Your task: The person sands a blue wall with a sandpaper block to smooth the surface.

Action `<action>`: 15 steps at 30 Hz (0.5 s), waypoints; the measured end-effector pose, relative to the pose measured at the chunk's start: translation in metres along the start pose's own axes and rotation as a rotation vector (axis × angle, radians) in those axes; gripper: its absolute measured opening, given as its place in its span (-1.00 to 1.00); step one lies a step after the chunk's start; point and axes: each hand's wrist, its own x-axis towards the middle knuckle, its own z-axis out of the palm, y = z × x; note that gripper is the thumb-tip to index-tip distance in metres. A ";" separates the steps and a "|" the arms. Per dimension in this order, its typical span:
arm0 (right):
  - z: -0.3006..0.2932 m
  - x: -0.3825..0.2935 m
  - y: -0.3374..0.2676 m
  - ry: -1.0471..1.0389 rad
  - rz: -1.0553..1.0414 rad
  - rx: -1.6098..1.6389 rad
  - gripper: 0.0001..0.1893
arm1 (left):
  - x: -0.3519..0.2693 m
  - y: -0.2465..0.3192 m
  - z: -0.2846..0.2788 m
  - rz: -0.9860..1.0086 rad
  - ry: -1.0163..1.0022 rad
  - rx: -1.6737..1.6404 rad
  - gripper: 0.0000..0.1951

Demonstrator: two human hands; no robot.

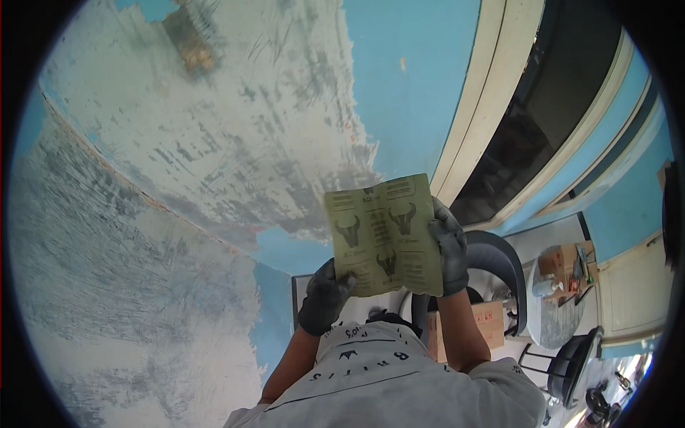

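Note:
A creased sheet of sandpaper [385, 238], its printed yellow-green backing showing bull's-head marks and writing, is spread between my two gloved hands. My left hand [326, 299], in a dark grey glove, pinches the lower left corner with the thumb on top. Along the right edge, my right hand [449, 246] grips the sheet, its fingers partly behind it. Faint fold lines run through the sheet. Ahead and to the left stands a wall [241, 123] with its blue paint scraped off over wide patches, leaving whitish and grey scratched plaster. The sheet's other face is hidden.
A cream window frame [481, 101] with dark glass rises at the right. Behind my right arm are a dark chair [500, 251] and a cardboard box [481, 321]. A round table [551, 315] farther right bears an open carton [562, 262] and a pump bottle [546, 288]. A black stool [575, 364] stands nearby.

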 end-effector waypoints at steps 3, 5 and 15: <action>0.026 -0.029 0.034 0.087 0.042 -0.018 -0.49 | -0.029 0.053 0.000 0.325 -0.166 0.475 -0.46; 0.058 -0.050 0.054 0.113 0.091 0.075 -0.52 | -0.044 0.050 -0.010 0.454 -0.201 0.632 -0.40; 0.141 -0.125 0.133 -0.074 0.131 -0.518 -0.55 | -0.111 0.014 -0.104 0.011 0.194 -0.368 -0.62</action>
